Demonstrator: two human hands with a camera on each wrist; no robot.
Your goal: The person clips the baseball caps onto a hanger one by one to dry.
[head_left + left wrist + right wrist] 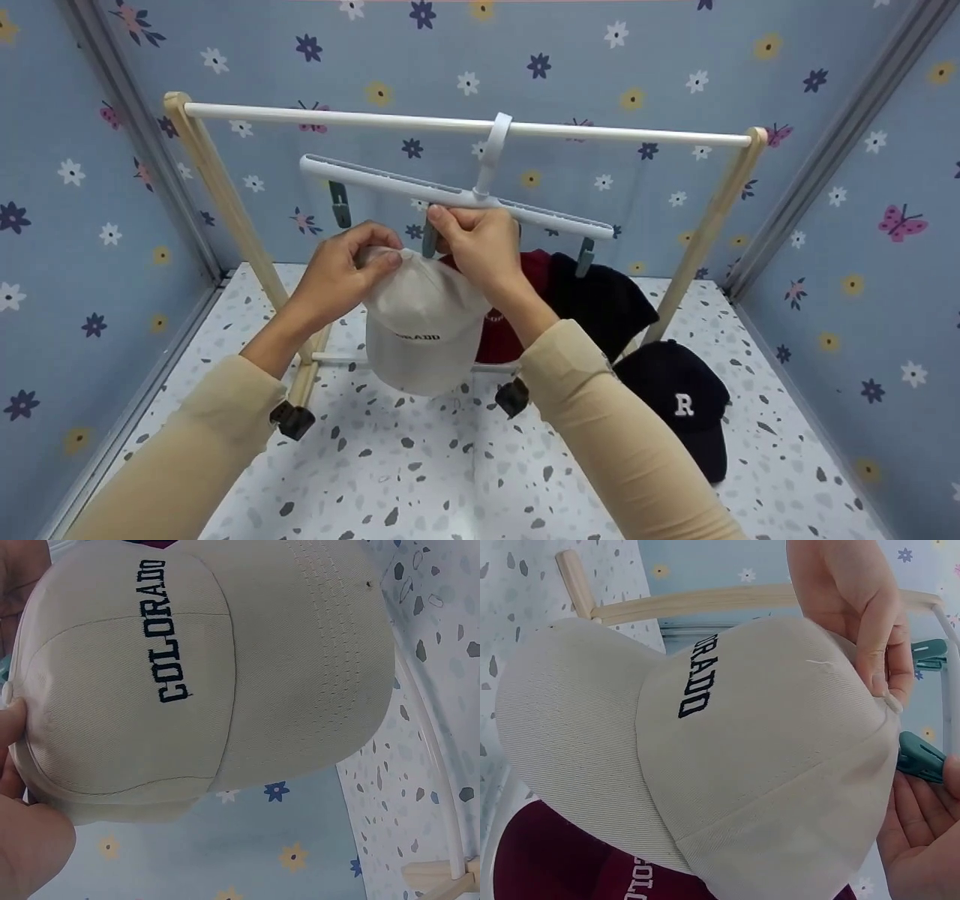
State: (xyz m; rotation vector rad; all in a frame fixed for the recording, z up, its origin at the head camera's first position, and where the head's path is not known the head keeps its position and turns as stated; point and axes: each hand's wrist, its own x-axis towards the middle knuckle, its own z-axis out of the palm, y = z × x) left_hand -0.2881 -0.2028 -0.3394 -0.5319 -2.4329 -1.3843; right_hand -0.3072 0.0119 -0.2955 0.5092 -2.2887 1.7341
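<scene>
A cream baseball cap (424,322) with dark "COLORADO" lettering hangs brim down under a white clip hanger (390,180). My left hand (341,270) pinches the cap's crown close to the top button, as the right wrist view also shows. With thumb and fingers, my right hand (484,244) pinches a green clip (921,757) at the hanger's middle. The clip's nose meets the crown's edge; whether it bites the cloth I cannot tell. Other green clips hang near the hanger's left end (340,204) and right end. The left wrist view shows the cap's front and brim (315,667).
The hanger hooks over the white rail (337,118) of a wooden-legged rack and tilts down to the right. Behind the cream cap are a maroon cap (555,855) and a black cap (600,300). A navy cap with an "R" (675,397) lies on the speckled surface (420,480).
</scene>
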